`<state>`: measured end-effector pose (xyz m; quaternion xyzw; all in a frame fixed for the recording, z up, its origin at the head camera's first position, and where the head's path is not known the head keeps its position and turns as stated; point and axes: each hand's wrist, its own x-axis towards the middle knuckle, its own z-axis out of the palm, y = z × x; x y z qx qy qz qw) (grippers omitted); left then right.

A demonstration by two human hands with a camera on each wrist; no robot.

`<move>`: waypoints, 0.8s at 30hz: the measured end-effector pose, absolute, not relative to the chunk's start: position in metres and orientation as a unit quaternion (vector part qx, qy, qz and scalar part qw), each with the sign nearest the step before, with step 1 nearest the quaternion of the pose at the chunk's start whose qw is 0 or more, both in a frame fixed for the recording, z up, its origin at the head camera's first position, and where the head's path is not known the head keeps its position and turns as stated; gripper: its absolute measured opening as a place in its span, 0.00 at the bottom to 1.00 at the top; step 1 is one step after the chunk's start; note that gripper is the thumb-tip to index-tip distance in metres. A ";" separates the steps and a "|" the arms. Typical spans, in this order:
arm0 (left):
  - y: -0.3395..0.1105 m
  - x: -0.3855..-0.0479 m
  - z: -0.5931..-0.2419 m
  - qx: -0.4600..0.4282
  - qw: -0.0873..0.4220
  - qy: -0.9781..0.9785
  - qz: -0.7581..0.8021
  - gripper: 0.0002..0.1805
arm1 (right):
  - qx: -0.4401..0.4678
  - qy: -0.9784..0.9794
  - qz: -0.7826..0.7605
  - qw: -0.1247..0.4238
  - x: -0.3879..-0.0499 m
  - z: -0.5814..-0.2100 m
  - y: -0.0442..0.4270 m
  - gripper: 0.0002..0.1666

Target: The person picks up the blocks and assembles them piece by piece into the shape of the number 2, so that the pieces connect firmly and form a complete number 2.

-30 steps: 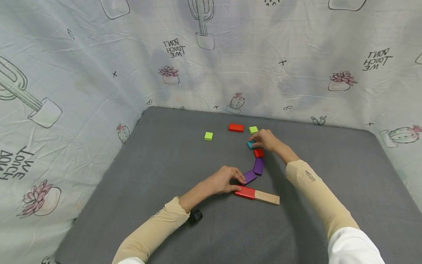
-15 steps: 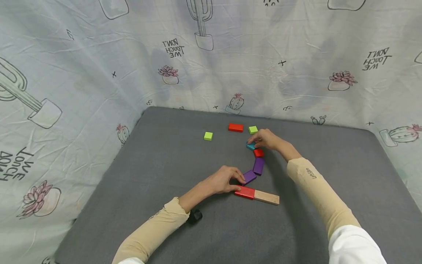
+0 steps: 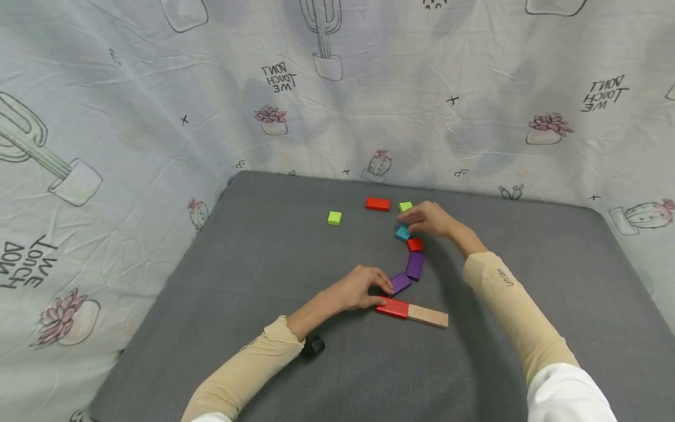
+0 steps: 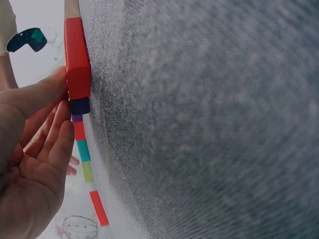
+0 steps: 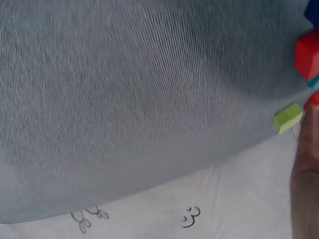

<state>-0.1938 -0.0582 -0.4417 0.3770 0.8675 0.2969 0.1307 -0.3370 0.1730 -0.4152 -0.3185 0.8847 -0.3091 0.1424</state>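
In the head view my left hand rests at the near end of a curved row of blocks. Its thumb touches a long red block, which abuts a plain wooden block. The left fingertips touch a purple block. Beyond it come a second purple block, a small red block and a teal block. Just over the teal block hovers my right hand, its fingers extended and apart. A green block lies past those fingers, partly covered by them.
Another red block and a green block lie farther back on the grey table. A small black object sits by the left forearm. Patterned cloth hangs behind the table.
My right fingers have let go of the teal block and moved slightly up and away from it. The teal block now lies against the small red one. My left hand has stayed put.
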 end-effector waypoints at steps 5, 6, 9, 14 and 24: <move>-0.058 -0.193 -0.444 0.379 0.127 0.868 0.294 0.12 | -0.200 0.933 -0.280 0.100 -0.342 -0.414 0.172 0.23; -0.058 -0.193 -0.444 0.381 0.124 0.868 0.294 0.12 | -0.174 0.940 -0.276 0.099 -0.343 -0.414 0.171 0.25; -0.057 -0.193 -0.446 0.388 0.116 0.865 0.295 0.12 | -0.103 0.952 -0.268 0.105 -0.347 -0.419 0.165 0.31; -0.060 -0.192 -0.446 0.386 0.115 0.866 0.297 0.12 | -0.034 0.956 -0.265 0.120 -0.351 -0.424 0.144 0.37; -0.058 -0.191 -0.448 0.396 0.107 0.864 0.293 0.12 | 0.011 0.965 -0.248 0.078 -0.353 -0.426 0.131 0.15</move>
